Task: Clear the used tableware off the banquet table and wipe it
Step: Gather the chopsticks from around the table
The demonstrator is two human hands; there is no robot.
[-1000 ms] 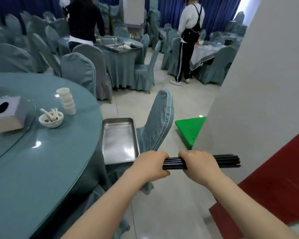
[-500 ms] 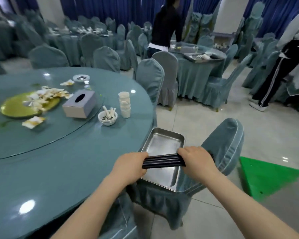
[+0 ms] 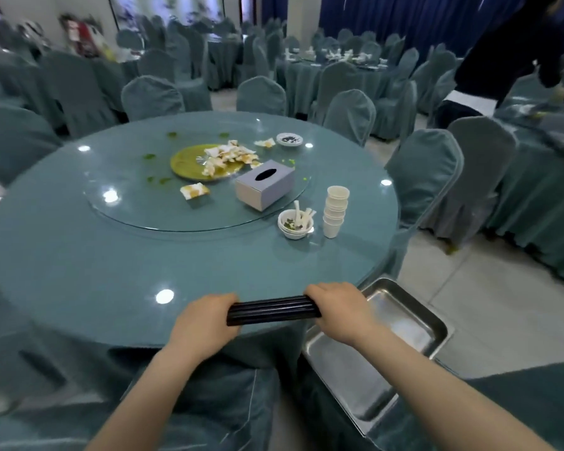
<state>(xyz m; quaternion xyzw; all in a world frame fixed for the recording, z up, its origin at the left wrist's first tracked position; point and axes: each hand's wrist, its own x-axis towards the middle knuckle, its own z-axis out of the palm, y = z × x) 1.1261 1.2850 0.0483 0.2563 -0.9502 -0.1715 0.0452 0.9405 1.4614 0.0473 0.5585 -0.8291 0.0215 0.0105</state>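
Nearest, both hands grip one bundle of black chopsticks (image 3: 274, 310) held level over the near edge of the table (image 3: 79, 271): the left hand (image 3: 205, 320) has its fingers curled round the left end, the right hand (image 3: 342, 312) round the right end. Just right of the right hand, below the table's rim, lies a steel tray (image 3: 372, 359), resting on a covered chair seat as far as can be told. Farther in, on the right part of the table, a white bowl (image 3: 295, 224) holds several white spoons (image 3: 302, 212), and just beside it to the right stands a stack of white cups (image 3: 335, 211), apart from the bowl. Behind them, on the glass turntable (image 3: 137, 203), a grey tissue box (image 3: 265, 183) sits near the rim, with a crumpled napkin (image 3: 194, 191) to its left. Toward the middle lies a yellow plate (image 3: 189, 162) heaped with soiled napkins, and green scraps are scattered around it. Beyond the plate a small dish (image 3: 289, 139) sits near the far side. Covered chairs (image 3: 424, 177) ring the table, more set tables stand behind, and a person in dark clothes (image 3: 502, 70) bends at the upper right.
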